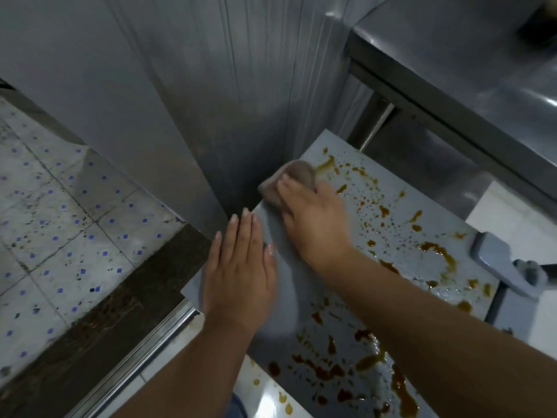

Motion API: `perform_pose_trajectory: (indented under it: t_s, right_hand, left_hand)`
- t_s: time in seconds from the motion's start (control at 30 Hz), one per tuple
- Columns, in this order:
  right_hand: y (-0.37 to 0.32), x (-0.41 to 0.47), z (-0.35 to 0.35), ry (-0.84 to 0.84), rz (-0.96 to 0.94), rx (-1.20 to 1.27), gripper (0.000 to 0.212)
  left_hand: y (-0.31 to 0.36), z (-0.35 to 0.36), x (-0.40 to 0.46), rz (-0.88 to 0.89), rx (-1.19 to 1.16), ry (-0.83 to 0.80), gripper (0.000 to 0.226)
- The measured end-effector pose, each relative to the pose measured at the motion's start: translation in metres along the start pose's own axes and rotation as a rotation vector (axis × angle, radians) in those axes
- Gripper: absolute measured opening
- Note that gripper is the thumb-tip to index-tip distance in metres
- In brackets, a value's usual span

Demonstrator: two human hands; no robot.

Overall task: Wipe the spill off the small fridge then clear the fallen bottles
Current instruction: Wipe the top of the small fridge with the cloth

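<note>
Setting: stainless steel panels (187, 95) rise behind a small grey fridge top (428, 206), with a steel counter (470, 55) at the upper right.
Floor: pale tiles with blue dots (54, 224) on the left, edged by a dark stone strip (126, 306).
Spill: brown sauce-like liquid (434, 251) in streaks and droplets across most of the fridge top; a few drops (284, 402) lie on the white surface below its near edge.
Clean patch: a smeared grey band (283, 285) between the 2 hands (slightly blurred).
Right hand (313, 227): fingers curled over a brownish-grey cloth (289, 182), pressing it on the far-left corner of the fridge top.
Left hand (241, 273): flat, fingers straight and together, palm down on the left edge of the fridge top, holding nothing.
Hinge: a grey bracket (497, 260) at the right edge.
Bottles: none in view.
</note>
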State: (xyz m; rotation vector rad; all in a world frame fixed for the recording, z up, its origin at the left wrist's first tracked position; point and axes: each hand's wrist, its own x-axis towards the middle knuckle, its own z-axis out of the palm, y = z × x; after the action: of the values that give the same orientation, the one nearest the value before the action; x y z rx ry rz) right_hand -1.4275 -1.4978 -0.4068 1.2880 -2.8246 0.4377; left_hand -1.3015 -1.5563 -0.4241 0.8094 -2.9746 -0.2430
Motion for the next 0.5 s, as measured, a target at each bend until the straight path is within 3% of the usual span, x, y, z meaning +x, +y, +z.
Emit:
perform_pose_trajectory:
  t_s: [0.13,0.33,0.5]
  right_hand:
    - [0.011,-0.005,-0.003,-0.014,-0.266,0.049,0.037]
    - [0.015,0.026,-0.008,-0.013,0.115,-0.039,0.041]
    - [0.009,-0.011,-0.002,-0.075,-0.247,0.108,0.04]
  left_hand:
    - [0.001,-0.002,0.002,-0.006,-0.012,0.0,0.063]
    - [0.002,-0.003,0.002,0.018,-0.021,0.039,0.062]
    - [0.002,-0.003,0.002,0.077,-0.062,0.076,0.064]
